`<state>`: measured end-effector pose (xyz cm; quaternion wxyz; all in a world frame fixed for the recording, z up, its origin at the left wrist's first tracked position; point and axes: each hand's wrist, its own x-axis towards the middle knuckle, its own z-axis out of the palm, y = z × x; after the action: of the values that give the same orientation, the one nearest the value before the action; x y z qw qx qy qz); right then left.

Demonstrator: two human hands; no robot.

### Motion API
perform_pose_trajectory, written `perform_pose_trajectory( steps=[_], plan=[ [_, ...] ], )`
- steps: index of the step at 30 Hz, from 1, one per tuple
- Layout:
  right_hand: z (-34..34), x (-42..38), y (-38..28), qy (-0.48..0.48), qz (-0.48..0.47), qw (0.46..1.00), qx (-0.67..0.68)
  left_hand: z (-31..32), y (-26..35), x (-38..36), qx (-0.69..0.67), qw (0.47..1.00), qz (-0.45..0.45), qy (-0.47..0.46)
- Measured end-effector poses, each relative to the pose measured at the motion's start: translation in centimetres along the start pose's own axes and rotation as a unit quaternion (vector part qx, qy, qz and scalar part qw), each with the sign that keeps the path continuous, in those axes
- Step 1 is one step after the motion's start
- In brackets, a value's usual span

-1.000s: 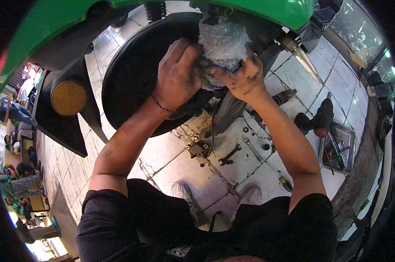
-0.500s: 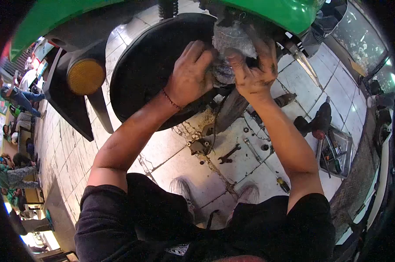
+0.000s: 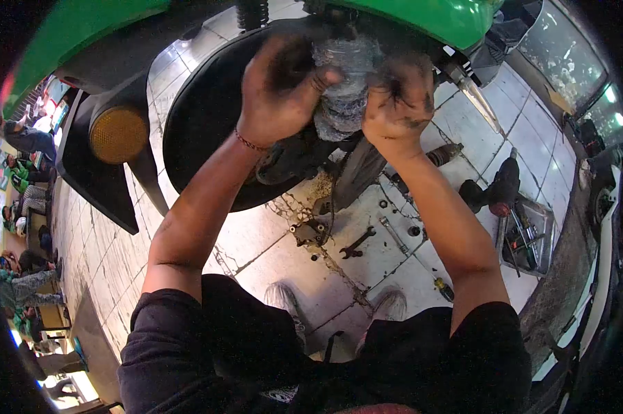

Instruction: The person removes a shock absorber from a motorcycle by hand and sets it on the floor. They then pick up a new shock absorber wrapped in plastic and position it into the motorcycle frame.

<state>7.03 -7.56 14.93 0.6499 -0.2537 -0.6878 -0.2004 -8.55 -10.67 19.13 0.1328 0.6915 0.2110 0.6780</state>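
A part wrapped in clear plastic film [image 3: 346, 83] sits under the green body panel [image 3: 435, 22], in front of the black wheel [image 3: 208, 110]. My left hand [image 3: 278, 93] is at its left side, thumb reaching onto the film and the fingers apart, partly blurred. On the other side my right hand [image 3: 399, 100] has its fingers curled against the wrapped part, with dark grease on the skin. Whether the right fingers grip the film is hard to see.
On the tiled floor lie a metal part [image 3: 309, 232], a wrench [image 3: 358, 243], a screwdriver [image 3: 443, 289] and an impact gun [image 3: 503, 185]. A tool tray [image 3: 528, 238] stands at the right. Several people [image 3: 25, 276] are at the far left.
My left hand has opened from a curled grip and moved left. My right hand has curled its fingers. More of the film-wrapped part shows between them, and the view has shifted slightly.
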Motion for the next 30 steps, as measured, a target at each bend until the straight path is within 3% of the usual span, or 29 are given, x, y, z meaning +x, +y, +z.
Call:
perform_pose_trajectory(
  steps=[1,4,7,11,13,16,17,18,19,21,23,26,28,30],
  plan=[
    [0.2,0.0,0.1,0.032,0.036,0.996,0.071,-0.8,-0.3,0.2,0.088,0.994,0.022,-0.053],
    [0.0,-0.4,0.4,0.002,0.022,0.999,0.044,-1.7,-1.0,0.7,0.099,0.992,0.022,-0.077],
    [0.1,-0.5,0.7,0.006,0.022,0.996,0.082,-2.0,-0.2,1.2,0.168,0.981,0.057,-0.077],
    [0.2,0.1,0.5,0.033,0.043,0.989,0.138,-1.5,-0.2,1.7,0.123,0.989,0.053,-0.054],
    [-0.2,0.9,0.2,0.036,0.074,0.98,0.183,-1.3,0.1,2.1,0.174,0.972,0.143,-0.069],
    [-0.2,1.9,-0.6,0.022,0.125,0.951,0.283,-1.4,-0.4,1.6,0.255,0.951,0.153,-0.084],
    [-0.5,2.7,-0.4,0.021,0.125,0.951,0.282,-1.3,-0.5,1.4,0.293,0.939,0.157,-0.093],
    [-0.9,3.7,0.0,0.011,0.009,0.984,0.178,-1.4,-0.5,1.5,0.292,0.939,0.158,-0.092],
    [-1.1,4.3,0.3,0.002,-0.107,0.992,0.072,-1.6,-0.6,1.5,0.28,0.944,0.14,-0.106],
    [-1.2,3.6,0.3,-0.019,-0.061,0.993,0.095,-1.6,0.1,1.9,0.269,0.948,0.121,-0.12],
    [-1.3,3.2,0.1,-0.041,-0.013,0.992,0.117,-1.6,0.9,2.2,0.088,0.99,-0.024,-0.107],
    [-1.0,3.1,-0.3,-0.032,0.003,0.993,0.117,-2.5,0.7,2.2,0.122,0.981,0.007,-0.148],
    [-0.7,3.7,-0.3,-0.037,-0.064,0.994,0.078,-2.6,0.4,1.9,0.116,0.985,-0.02,-0.125],
    [-1.3,4.4,-1.4,-0.042,-0.069,0.995,0.057,-2.3,0.4,1.8,0.108,0.988,-0.043,-0.101]
  ],
)
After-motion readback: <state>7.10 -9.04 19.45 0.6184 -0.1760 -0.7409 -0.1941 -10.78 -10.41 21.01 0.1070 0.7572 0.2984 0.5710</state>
